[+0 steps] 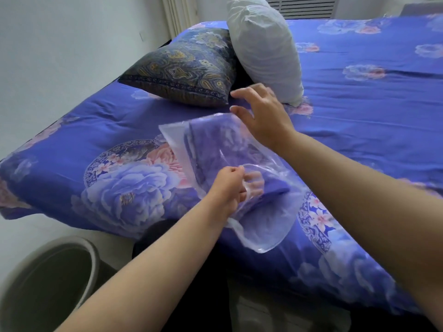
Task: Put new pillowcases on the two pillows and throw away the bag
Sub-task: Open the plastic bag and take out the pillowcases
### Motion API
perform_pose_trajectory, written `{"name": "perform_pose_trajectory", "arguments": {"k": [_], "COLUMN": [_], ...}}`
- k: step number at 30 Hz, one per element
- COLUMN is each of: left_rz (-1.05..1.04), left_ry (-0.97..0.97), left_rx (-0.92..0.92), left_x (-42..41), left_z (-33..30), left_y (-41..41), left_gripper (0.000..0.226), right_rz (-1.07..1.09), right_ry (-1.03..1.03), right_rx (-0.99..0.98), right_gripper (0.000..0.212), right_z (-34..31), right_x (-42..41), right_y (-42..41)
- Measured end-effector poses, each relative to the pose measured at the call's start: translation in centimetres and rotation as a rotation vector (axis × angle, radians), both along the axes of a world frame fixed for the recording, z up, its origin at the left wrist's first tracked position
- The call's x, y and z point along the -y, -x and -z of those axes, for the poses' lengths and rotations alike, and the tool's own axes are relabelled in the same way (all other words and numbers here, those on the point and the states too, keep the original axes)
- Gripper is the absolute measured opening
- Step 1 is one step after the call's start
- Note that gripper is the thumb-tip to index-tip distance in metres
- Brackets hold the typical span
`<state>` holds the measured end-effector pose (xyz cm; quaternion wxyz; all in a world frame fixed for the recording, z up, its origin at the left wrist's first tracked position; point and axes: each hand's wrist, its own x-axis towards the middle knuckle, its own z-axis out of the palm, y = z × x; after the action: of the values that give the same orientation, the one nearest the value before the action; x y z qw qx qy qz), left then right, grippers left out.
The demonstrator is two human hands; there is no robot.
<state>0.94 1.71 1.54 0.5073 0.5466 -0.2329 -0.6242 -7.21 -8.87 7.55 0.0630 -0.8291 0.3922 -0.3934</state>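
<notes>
A clear plastic bag (261,226) lies on the bed with folded blue-purple pillowcases (220,149) inside it. My left hand (231,185) grips the bag's near open edge, its fingers curled into the plastic. My right hand (259,111) hovers with spread fingers just above the bag's far end, holding nothing. Behind it, a dark paisley-patterned pillow (187,65) lies flat near the bed's left edge. A bare white pillow (266,49) leans upright next to it on the right.
The bed (359,97) wears a blue floral cover. A grey round bin (45,281) stands on the floor at the lower left, beside the bed corner. A white wall runs along the left, with a radiator at the top.
</notes>
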Motion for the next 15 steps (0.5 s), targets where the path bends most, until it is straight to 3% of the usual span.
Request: {"name": "perform_pose_trajectory", "arguments": {"k": [2, 4, 6, 8, 9, 11, 13, 15], "left_rz": [-0.174, -0.225, -0.081, 0.05, 0.063, -0.007, 0.003, 0.119], "left_ry": [0.029, 0.059, 0.063, 0.088, 0.139, 0.251, 0.171, -0.058], "left_rx": [-0.134, -0.16, -0.051, 0.148, 0.302, 0.773, 1.254, 1.395], "left_x": [0.7, 1.3, 1.4, 1.7, 2.1, 3.8, 5.8, 7.3], "left_z": [0.1, -0.2, -0.5, -0.3, -0.1, 0.4, 1.1, 2.6], "left_y": [0.3, 0.1, -0.2, -1.0, -1.7, -4.0, -7.4, -10.9], "left_gripper": [0.021, 0.02, 0.025, 0.032, 0.032, 0.023, 0.031, 0.058], "right_rz": [0.056, 0.092, 0.095, 0.118, 0.146, 0.21, 0.246, 0.249], "right_ry": [-0.192, -0.555, -0.981, -1.15, -1.167, -1.236, -1.419, -1.546], "right_rx": [-0.01, -0.156, -0.396, -0.631, -0.654, -0.397, 0.037, 0.362], "right_gripper": [0.03, 0.032, 0.032, 0.031, 0.032, 0.039, 0.042, 0.041], "right_z": [-0.4, 0.3, 1.9, 3.8, 4.7, 6.5, 8.0, 9.0], "right_x": [-1.7, -3.1, -4.4, -5.1, -5.4, -5.6, -6.0, -6.4], "right_y": [0.5, 1.6, 3.0, 4.3, 4.8, 5.4, 5.4, 4.8]}}
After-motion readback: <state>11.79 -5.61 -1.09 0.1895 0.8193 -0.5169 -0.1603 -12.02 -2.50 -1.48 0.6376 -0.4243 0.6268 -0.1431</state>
